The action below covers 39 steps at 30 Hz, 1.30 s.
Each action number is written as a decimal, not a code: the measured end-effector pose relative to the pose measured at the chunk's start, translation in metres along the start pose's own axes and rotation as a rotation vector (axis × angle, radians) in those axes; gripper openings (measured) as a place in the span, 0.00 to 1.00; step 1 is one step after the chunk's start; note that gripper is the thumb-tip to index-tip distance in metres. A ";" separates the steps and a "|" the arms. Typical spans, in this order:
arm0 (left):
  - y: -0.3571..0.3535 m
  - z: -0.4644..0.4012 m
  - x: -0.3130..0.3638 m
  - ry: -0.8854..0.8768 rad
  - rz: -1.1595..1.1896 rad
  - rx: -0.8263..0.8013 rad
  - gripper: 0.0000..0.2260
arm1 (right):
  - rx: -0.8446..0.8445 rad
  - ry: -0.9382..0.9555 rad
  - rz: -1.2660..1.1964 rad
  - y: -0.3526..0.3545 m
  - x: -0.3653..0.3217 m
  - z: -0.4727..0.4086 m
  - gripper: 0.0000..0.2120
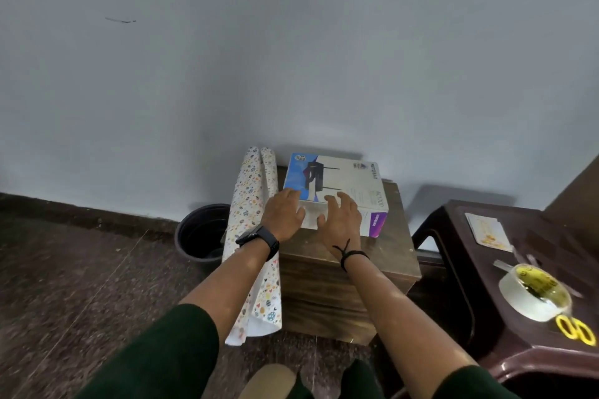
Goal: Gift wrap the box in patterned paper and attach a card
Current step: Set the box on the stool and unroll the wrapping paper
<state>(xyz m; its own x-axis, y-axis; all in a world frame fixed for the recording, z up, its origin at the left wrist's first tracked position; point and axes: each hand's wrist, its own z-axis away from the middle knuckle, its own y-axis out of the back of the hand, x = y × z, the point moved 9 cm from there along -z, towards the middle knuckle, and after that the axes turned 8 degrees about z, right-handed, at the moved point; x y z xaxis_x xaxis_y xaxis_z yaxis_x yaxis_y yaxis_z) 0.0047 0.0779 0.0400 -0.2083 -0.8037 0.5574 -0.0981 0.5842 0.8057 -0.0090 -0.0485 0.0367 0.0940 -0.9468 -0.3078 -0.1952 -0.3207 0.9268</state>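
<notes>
Start of wrapping: box point(337, 191) sits unwrapped on tabletop point(343, 256), left hand point(285, 214) and right hand point(340, 217) resting flat, loose-fingered, gripping nothing; paper point(252, 236) leans alongside, likely needs unrolling next.

white paper point(251, 204) with multicoloured spots, blue-white-purple box point(343, 185), yellow scissors point(575, 330).

Home room: stone floor point(81, 269), bucket point(201, 233).
</notes>
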 end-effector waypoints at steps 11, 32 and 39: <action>-0.048 -0.028 0.051 -0.173 -0.428 0.001 0.13 | -0.013 0.069 0.339 0.002 0.073 -0.013 0.16; -0.109 -0.038 0.028 0.490 0.779 -0.081 0.38 | -0.024 -0.845 -0.806 -0.009 0.179 0.062 0.28; -0.094 -0.021 0.038 0.461 0.916 0.048 0.37 | -0.083 -0.759 -0.942 -0.014 0.162 0.055 0.20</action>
<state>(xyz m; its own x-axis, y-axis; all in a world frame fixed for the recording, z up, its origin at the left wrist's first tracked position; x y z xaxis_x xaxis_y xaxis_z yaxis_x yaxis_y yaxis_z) 0.0268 -0.0101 -0.0097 0.1701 -0.0061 0.9854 -0.1306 0.9910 0.0287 -0.0450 -0.1991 -0.0384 -0.4363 -0.1275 -0.8907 -0.2930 -0.9158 0.2746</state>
